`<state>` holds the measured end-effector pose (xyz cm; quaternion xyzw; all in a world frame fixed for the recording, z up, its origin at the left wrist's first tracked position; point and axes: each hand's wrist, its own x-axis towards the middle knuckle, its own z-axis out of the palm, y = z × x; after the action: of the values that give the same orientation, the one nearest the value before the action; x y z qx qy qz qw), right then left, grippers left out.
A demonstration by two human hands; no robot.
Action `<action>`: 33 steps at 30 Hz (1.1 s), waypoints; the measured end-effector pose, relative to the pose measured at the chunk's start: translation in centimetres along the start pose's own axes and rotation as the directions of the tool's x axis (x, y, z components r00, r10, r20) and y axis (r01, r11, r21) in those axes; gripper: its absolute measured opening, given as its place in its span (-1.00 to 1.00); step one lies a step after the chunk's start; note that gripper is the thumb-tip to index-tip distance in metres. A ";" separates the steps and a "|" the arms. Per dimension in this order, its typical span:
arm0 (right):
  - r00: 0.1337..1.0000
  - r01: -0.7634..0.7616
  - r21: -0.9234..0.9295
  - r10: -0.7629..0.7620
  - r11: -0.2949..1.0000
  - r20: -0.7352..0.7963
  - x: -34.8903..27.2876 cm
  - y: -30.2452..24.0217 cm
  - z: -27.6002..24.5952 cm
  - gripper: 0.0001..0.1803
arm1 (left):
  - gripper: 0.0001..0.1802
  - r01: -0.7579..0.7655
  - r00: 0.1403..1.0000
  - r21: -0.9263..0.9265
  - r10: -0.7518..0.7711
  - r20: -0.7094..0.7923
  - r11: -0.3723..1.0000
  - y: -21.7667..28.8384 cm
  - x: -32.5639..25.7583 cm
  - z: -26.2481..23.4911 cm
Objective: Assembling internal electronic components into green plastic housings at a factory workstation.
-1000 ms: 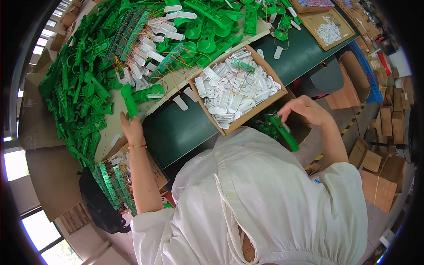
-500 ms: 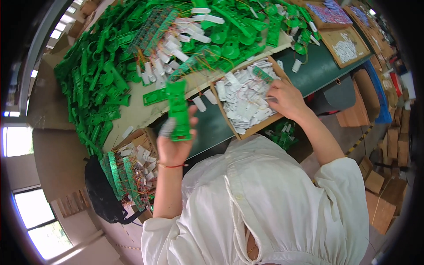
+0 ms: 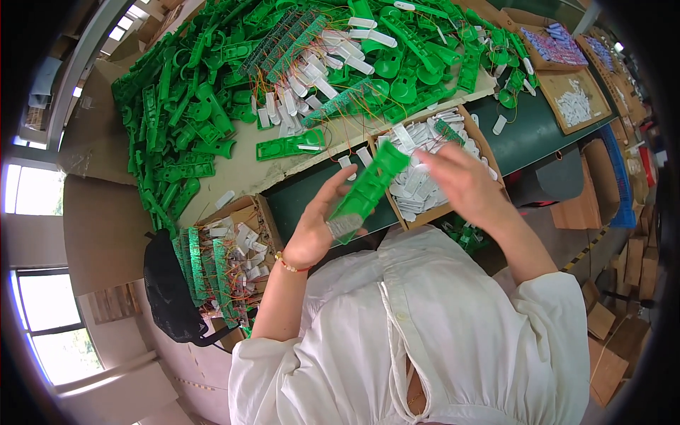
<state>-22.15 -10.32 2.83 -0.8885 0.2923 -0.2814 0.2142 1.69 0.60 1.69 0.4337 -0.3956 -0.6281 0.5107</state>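
Your left hand (image 3: 312, 230) grips a green plastic housing (image 3: 368, 188) above the bench (image 3: 304, 195); your right hand (image 3: 464, 184), fingers loosely open, reaches toward it; judging by the heaped green parts (image 3: 212, 106), most remain unassembled.

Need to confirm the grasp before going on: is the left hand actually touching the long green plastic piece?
Touching. The head view shows the left hand with fingers wrapped round the lower end of the long green plastic piece.
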 end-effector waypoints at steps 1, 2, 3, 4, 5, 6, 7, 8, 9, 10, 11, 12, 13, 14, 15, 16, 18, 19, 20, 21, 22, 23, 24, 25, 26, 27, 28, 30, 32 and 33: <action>0.998 -0.015 0.073 0.010 0.997 0.059 0.2 -1.1 0.5 -0.63 | -0.20 0.059 0.997 0.019 -0.060 0.048 0.998 0.2 -0.2 0.2; 0.999 -0.019 0.193 0.013 0.981 0.033 0.4 -1.5 1.2 -0.67 | -0.20 0.117 0.988 0.041 -0.120 0.093 0.992 0.3 -0.4 0.2; 1.000 -0.019 0.311 0.017 0.950 0.009 0.5 -1.7 1.9 -0.72 | -0.09 0.189 0.974 -0.001 -0.188 0.130 0.982 0.4 -0.5 0.1; 0.997 -0.042 0.303 0.020 0.952 0.078 0.7 -2.0 1.7 -0.77 | -0.09 0.187 0.975 0.000 -0.185 0.126 0.982 0.4 -0.6 0.2; 0.997 -0.038 0.304 0.014 0.952 0.078 0.8 -2.0 2.1 -0.77 | -0.04 0.153 0.961 -0.177 -0.105 0.257 0.972 0.4 -0.7 0.2; 0.986 -0.160 0.464 0.122 0.871 0.110 0.8 -1.8 2.9 -0.79 | 0.00 0.139 0.930 -0.350 -0.001 0.368 0.926 0.4 -0.8 0.3; 0.962 -0.273 0.600 0.224 0.751 0.158 0.7 -1.5 3.7 -0.81 | 0.17 0.168 0.941 -0.392 -0.029 0.337 0.905 0.2 -1.0 0.0; 0.933 -0.356 0.749 0.255 0.559 0.254 0.8 -0.9 4.5 -0.83 | 0.17 0.123 0.946 -0.376 0.007 0.325 0.918 0.3 -0.7 0.0; 0.909 -0.392 0.817 0.316 0.423 0.273 0.6 -1.3 5.3 -0.83 | 0.17 0.077 0.949 -0.360 0.043 0.313 0.930 0.4 -0.3 0.2; 0.876 -0.416 0.867 0.377 0.274 0.301 0.5 -1.9 6.2 -0.84 | 0.09 0.046 0.987 -0.453 0.031 0.161 0.890 -0.1 -0.4 0.8; 0.856 -0.433 0.882 0.391 0.184 0.338 0.3 -2.5 6.7 -0.83 | -0.10 -0.016 0.975 -0.463 0.116 0.189 0.886 -0.6 0.2 0.9; 0.812 -0.462 0.885 0.427 0.053 0.399 0.3 -2.9 7.3 -0.82 | -0.16 -0.004 0.997 -0.158 0.015 0.070 0.987 -1.0 0.8 1.1; 0.764 -0.485 0.871 0.445 -0.080 0.467 0.3 -3.2 7.7 -0.81 | -0.23 0.053 0.996 0.156 -0.040 -0.084 0.986 -1.3 1.1 1.5; 0.758 -0.454 0.878 0.453 -0.152 0.470 0.3 -3.3 8.1 -0.77 | -0.36 0.031 0.978 0.448 0.065 -0.197 0.894 -1.5 1.4 1.7; 0.758 -0.457 0.876 0.450 -0.151 0.473 0.3 -3.4 7.9 -0.77 | -0.36 0.031 0.977 0.446 0.066 -0.201 0.895 -1.4 1.4 2.1; 0.757 -0.461 0.878 0.459 -0.130 0.465 0.3 -3.6 7.7 -0.75 | -0.40 0.024 0.981 0.504 0.077 -0.178 0.863 -0.9 1.3 2.5; 0.752 -0.466 0.877 0.472 -0.112 0.460 0.5 -3.8 7.4 -0.74 | -0.43 0.020 0.985 0.557 0.079 -0.154 0.830 -1.3 1.3 3.0; 0.771 -0.454 0.886 0.457 -0.094 0.444 0.8 -3.8 7.3 -0.72 | -0.39 -0.033 0.986 0.455 0.104 -0.131 0.890 -2.1 1.3 3.1; 0.789 -0.441 0.894 0.441 -0.077 0.427 1.0 -3.8 7.1 -0.71 | -0.36 -0.085 0.985 0.344 0.132 -0.113 0.935 -3.0 1.3 3.2; 0.797 -0.458 0.889 0.428 -0.035 0.427 1.2 -4.0 6.8 -0.71 | -0.32 -0.136 0.982 0.228 0.162 -0.099 0.964 -3.4 1.1 3.2; 0.793 -0.462 0.886 0.431 -0.036 0.431 1.2 -3.9 6.9 -0.71 | -0.24 -0.052 0.995 0.248 0.072 -0.073 0.967 -3.4 1.1 3.2; 0.808 -0.440 0.898 0.437 0.000 0.396 1.1 -3.8 7.1 -0.71 | -0.24 -0.049 0.995 0.243 0.069 -0.075 0.969 -3.2 1.0 3.4; 0.822 -0.417 0.908 0.440 0.036 0.360 1.1 -3.8 7.2 -0.72 | -0.20 -0.101 0.989 0.281 0.127 -0.076 0.954 -2.8 0.9 3.8; 0.832 -0.400 0.908 0.466 0.128 0.301 1.3 -3.7 7.1 -0.72 | -0.17 -0.152 0.980 0.319 0.184 -0.071 0.936 -2.4 0.9 4.1; 0.836 -0.374 0.904 0.496 0.205 0.234 1.3 -3.4 7.3 -0.74 | -0.13 -0.182 0.962 0.435 0.251 -0.106 0.882 -2.0 1.1 4.0; 0.839 -0.349 0.894 0.520 0.282 0.164 1.2 -2.9 7.4 -0.75 | -0.14 -0.138 0.935 0.628 0.311 -0.174 0.766 -1.8 1.0 3.8; 0.866 -0.358 0.804 0.491 0.474 0.097 1.1 -2.1 7.1 -0.74 | -0.15 -0.062 0.895 0.787 0.383 -0.228 0.614 -1.6 0.8 3.4; 0.918 -0.288 0.683 0.397 0.671 -0.003 1.0 -1.3 6.3 -0.73 | -0.07 0.004 0.874 0.844 0.408 -0.264 0.537 -1.3 0.6 2.8; 0.971 -0.164 0.505 0.229 0.847 -0.067 0.6 -0.8 5.9 -0.65 | 0.02 0.002 0.855 0.855 0.442 -0.271 0.519 -0.8 0.3 2.7; 0.972 -0.164 0.506 0.227 0.847 -0.064 0.6 -1.1 6.0 -0.65 | 0.05 -0.016 0.850 0.865 0.462 -0.252 0.501 -1.1 0.3 2.4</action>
<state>-17.58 -8.64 -0.83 -0.7499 0.3116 -0.3774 0.4451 -0.94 0.59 1.34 0.6959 -0.5737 -0.1605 0.4010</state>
